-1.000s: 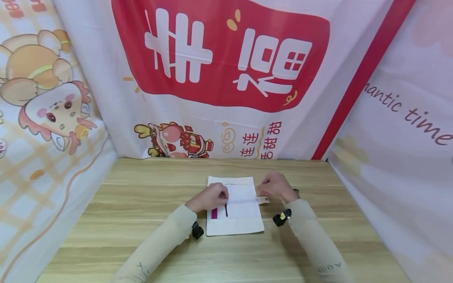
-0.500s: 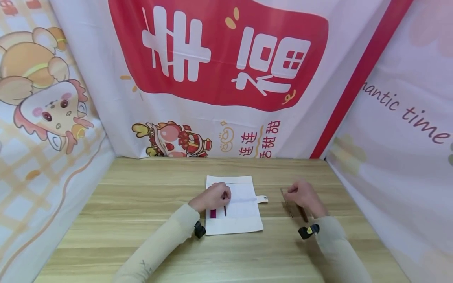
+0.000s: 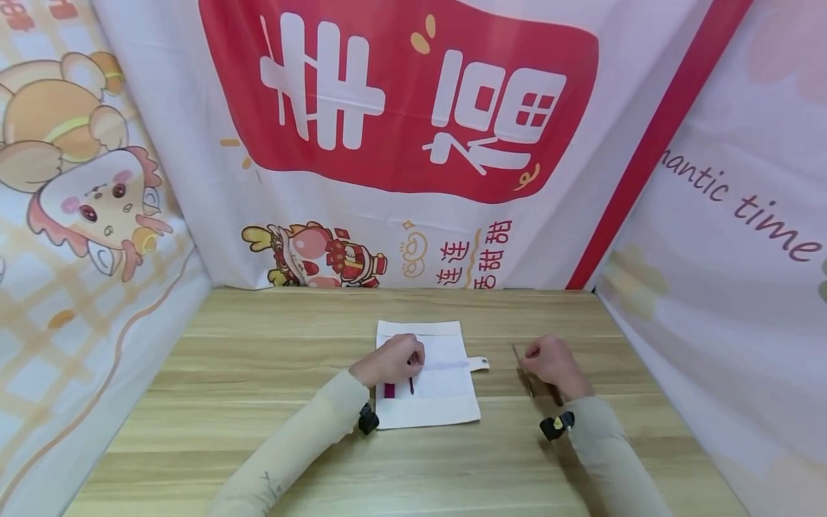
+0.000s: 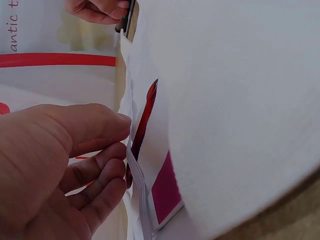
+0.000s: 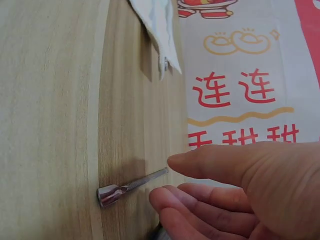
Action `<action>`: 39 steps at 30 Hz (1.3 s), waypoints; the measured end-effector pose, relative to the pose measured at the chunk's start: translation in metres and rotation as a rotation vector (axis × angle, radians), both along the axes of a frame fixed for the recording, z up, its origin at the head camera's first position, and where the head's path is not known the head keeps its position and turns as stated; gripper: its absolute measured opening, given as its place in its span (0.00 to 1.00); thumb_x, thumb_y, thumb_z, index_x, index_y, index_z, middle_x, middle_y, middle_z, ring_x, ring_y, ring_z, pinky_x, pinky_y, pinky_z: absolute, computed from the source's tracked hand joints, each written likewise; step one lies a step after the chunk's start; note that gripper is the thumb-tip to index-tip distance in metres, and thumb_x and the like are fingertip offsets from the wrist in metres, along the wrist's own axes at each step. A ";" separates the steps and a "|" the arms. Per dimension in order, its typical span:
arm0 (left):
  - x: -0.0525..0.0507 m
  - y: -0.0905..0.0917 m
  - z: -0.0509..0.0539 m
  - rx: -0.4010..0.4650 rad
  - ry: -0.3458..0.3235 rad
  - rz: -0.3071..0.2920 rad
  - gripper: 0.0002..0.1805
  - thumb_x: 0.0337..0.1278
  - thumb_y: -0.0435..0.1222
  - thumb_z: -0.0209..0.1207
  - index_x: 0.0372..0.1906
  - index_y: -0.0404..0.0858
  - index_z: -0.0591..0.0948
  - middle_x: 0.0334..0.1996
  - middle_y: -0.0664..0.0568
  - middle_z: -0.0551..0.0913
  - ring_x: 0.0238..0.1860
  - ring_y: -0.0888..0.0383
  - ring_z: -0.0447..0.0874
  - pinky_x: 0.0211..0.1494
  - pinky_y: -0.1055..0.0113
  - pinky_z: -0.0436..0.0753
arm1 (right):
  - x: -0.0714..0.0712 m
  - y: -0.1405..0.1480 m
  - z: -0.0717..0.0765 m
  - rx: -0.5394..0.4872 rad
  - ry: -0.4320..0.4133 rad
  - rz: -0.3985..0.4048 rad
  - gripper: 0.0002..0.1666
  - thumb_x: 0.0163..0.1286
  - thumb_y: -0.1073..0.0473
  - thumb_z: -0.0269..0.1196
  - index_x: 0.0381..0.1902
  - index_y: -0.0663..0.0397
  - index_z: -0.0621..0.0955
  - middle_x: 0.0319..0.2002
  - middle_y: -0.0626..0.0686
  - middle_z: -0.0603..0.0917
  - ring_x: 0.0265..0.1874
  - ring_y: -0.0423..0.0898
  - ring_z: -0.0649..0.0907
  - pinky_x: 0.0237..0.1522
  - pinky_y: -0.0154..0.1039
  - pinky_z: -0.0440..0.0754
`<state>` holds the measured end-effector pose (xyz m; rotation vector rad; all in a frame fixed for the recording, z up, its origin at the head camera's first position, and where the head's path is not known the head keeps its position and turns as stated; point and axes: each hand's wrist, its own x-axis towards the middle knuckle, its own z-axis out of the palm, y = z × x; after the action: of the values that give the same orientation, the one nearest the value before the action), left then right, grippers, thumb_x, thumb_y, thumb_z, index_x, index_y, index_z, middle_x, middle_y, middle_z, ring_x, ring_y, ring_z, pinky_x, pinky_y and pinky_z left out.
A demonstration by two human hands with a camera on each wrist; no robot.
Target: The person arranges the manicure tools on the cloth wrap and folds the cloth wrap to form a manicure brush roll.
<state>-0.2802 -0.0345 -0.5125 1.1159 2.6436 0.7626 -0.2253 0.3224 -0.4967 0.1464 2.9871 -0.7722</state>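
Low in the middle of the frame I saw a plain white case [image 3: 446,412] with a magenta patch [image 3: 390,390] and a dark red slim tool [image 4: 145,117]. Towards the lower right a silvery tool [image 5: 120,190] shone against the table [image 3: 258,345], its pale wood streaked with grain. White characters stood out on the red panel [image 3: 407,129] at the top.

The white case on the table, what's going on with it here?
A person's left hand pinches an edge inside the opened white case, where a dark red stick lies. The right hand is off to the case's right, at the thin end of a slim metal tool on the wooden table; with thumb and fingers apart, it doesn't seem to hold it.
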 end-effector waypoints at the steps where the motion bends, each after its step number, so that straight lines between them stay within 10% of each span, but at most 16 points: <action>1: 0.000 0.000 0.001 -0.003 0.001 0.000 0.07 0.67 0.30 0.65 0.33 0.41 0.87 0.31 0.57 0.81 0.35 0.61 0.76 0.44 0.68 0.79 | -0.001 0.000 0.000 0.019 0.006 0.010 0.07 0.63 0.59 0.74 0.33 0.58 0.89 0.32 0.54 0.89 0.31 0.46 0.83 0.33 0.40 0.82; 19: -0.002 0.005 0.000 -0.056 0.051 -0.020 0.05 0.66 0.30 0.67 0.34 0.40 0.89 0.32 0.55 0.85 0.36 0.59 0.76 0.48 0.65 0.81 | -0.033 -0.015 0.012 0.053 -0.330 0.008 0.11 0.60 0.63 0.75 0.20 0.58 0.86 0.19 0.52 0.87 0.18 0.43 0.82 0.26 0.35 0.79; 29: -0.003 0.005 -0.002 -0.033 0.050 -0.034 0.05 0.66 0.29 0.66 0.34 0.40 0.89 0.31 0.55 0.85 0.35 0.60 0.76 0.47 0.65 0.81 | -0.040 -0.008 0.004 -0.018 -0.332 -0.036 0.15 0.60 0.54 0.76 0.19 0.55 0.86 0.17 0.50 0.84 0.18 0.43 0.81 0.28 0.35 0.76; 39: -0.001 0.005 0.000 -0.039 0.034 -0.019 0.04 0.66 0.29 0.66 0.35 0.39 0.89 0.33 0.54 0.85 0.36 0.59 0.76 0.48 0.64 0.81 | -0.037 -0.006 0.019 -0.243 -0.157 0.031 0.13 0.64 0.57 0.69 0.21 0.53 0.82 0.20 0.49 0.82 0.25 0.45 0.79 0.32 0.38 0.76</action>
<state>-0.2811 -0.0291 -0.5120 1.1515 2.6597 0.6921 -0.2626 0.3160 -0.4776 0.1425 2.7159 -1.0576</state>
